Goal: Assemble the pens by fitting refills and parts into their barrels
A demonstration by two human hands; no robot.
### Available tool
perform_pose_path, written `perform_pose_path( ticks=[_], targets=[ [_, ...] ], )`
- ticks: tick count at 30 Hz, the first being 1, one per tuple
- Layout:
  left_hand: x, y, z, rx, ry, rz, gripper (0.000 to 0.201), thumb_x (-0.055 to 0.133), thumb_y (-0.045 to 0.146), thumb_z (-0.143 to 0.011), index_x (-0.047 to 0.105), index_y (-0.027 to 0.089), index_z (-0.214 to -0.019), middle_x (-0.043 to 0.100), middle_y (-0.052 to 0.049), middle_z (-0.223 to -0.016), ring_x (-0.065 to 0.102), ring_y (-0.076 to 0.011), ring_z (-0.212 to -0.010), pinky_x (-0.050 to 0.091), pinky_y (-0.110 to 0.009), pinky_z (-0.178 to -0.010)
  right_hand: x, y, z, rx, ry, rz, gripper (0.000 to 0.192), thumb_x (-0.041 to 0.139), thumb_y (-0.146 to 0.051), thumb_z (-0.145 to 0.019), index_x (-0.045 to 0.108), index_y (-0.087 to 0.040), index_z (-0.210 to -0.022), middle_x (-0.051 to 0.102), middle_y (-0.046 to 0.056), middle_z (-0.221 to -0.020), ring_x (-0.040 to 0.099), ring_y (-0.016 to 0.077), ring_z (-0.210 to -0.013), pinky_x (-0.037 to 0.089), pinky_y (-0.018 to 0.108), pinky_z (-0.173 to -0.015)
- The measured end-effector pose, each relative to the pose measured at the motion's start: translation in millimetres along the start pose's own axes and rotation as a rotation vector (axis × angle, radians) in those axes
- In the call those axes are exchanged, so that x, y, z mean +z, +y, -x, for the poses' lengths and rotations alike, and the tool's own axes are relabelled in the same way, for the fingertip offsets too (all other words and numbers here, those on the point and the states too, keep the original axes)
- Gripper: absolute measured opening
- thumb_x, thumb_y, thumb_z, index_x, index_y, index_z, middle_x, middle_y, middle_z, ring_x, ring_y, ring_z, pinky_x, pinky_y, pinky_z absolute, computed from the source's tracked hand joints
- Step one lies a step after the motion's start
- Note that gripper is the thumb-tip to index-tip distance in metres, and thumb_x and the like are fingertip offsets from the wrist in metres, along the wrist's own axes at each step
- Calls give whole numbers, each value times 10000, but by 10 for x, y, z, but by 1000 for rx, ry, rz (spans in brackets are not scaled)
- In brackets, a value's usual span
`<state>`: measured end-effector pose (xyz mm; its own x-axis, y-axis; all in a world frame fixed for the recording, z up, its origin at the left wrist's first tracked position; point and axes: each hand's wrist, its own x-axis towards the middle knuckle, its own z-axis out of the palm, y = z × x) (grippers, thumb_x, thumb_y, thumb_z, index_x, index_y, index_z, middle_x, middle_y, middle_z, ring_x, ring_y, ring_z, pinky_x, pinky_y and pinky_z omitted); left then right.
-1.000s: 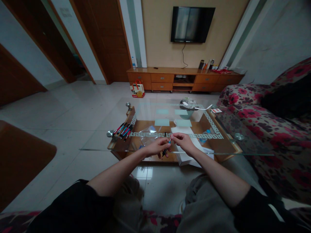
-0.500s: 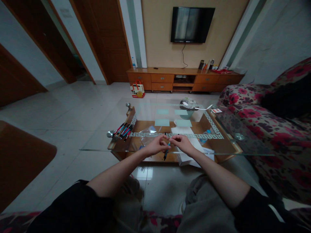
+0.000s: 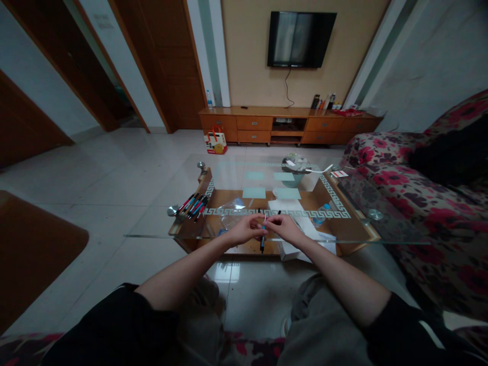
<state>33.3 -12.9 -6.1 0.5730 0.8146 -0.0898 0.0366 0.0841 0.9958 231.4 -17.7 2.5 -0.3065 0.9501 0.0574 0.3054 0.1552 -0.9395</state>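
Note:
A pen (image 3: 262, 245) with a dark, blue-banded barrel stands nearly upright between my hands, over the table's near edge. My left hand (image 3: 246, 230) is closed, its thumb and fingers pinching the barrel. From the pen's upper end a thin whitish piece (image 3: 265, 217) sticks up. My right hand (image 3: 285, 227) is closed too, fingertips pinched against that upper end. A small black pen part (image 3: 279, 212) pokes out above the right fingers; the rest of it is hidden. Many pens (image 3: 194, 205) in black, red and blue lie in a pile at the glass table's left.
The glass coffee table (image 3: 152, 223) has a lower wooden shelf holding a clear plastic bag (image 3: 231, 211), a white box (image 3: 287, 249) and a plastic bottle (image 3: 324, 211). Behind it stands a lined waste basket (image 3: 295, 178). A card (image 3: 339, 174) lies at the right, near the flowered sofa (image 3: 396, 178).
The pen has swung from a slant to nearly upright. My right fingertips have shifted slightly left and down, and the whitish piece now shows upright between my hands.

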Motion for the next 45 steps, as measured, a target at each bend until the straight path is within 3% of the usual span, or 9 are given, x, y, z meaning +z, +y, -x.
perform_pose_path(
  ticks=[4,6,10,13,19,24,28,37,45],
  targets=[
    [-7,7,1,17,14,-9,646,825,387,-714,574,161,-1265,693,-39,-805,694,-181,-743,587,-309,-669,-17,19,-17,-24,-16,37,341,653,-503,-824,773,-184,-810,728,42,-795,624,199,-753,457,305,-718],
    [-11,23,-1,17,37,-9,638,828,387,-711,580,163,-1255,683,-32,-789,687,-174,-731,585,-308,-669,-101,26,-47,-39,38,59,355,652,-516,-826,757,-177,-817,712,40,-776,606,190,-725,448,298,-699],
    [-33,37,-6,7,90,32,632,829,383,-712,573,167,-1249,664,-20,-782,680,-163,-723,591,-328,-695,-445,94,-117,-85,449,98,405,566,-547,-879,682,-163,-827,650,40,-726,559,180,-679,427,290,-661],
    [-59,12,-16,6,117,42,620,827,390,-713,573,164,-1231,653,-16,-792,680,-161,-725,596,-342,-706,-703,213,-126,-73,614,181,399,500,-514,-914,675,-158,-867,662,62,-772,587,203,-729,435,302,-688],
    [-98,-42,-44,9,137,7,583,818,414,-720,592,170,-1199,634,4,-741,680,-160,-706,591,-330,-697,-848,509,-115,16,499,457,304,524,-360,-876,709,-156,-1004,716,96,-944,629,215,-771,461,327,-738],
    [-99,-36,-43,-5,144,-4,563,827,415,-705,607,162,-1158,647,-4,-744,673,-160,-704,591,-326,-680,-786,656,-150,45,315,610,278,641,-246,-784,710,-161,-1040,706,67,-894,631,191,-769,469,305,-772],
    [-82,-11,-34,-18,150,-13,543,826,408,-708,619,156,-1142,664,-19,-768,673,-159,-712,591,-327,-688,-767,714,-159,49,258,647,260,677,-233,-785,707,-156,-1032,704,68,-892,629,186,-773,466,293,-769],
    [-75,-3,-25,-5,119,-32,503,811,420,-722,643,154,-1115,660,-21,-782,655,-145,-703,583,-312,-690,-793,755,-171,74,289,636,142,643,-199,-804,730,-175,-914,721,65,-862,649,193,-765,474,296,-761],
    [-77,5,-12,0,69,-63,492,798,432,-734,649,148,-1107,655,-24,-765,666,-166,-720,591,-331,-689,-770,651,-173,44,425,602,133,595,-235,-831,710,-174,-857,723,77,-859,649,208,-742,469,320,-754]
  ],
)
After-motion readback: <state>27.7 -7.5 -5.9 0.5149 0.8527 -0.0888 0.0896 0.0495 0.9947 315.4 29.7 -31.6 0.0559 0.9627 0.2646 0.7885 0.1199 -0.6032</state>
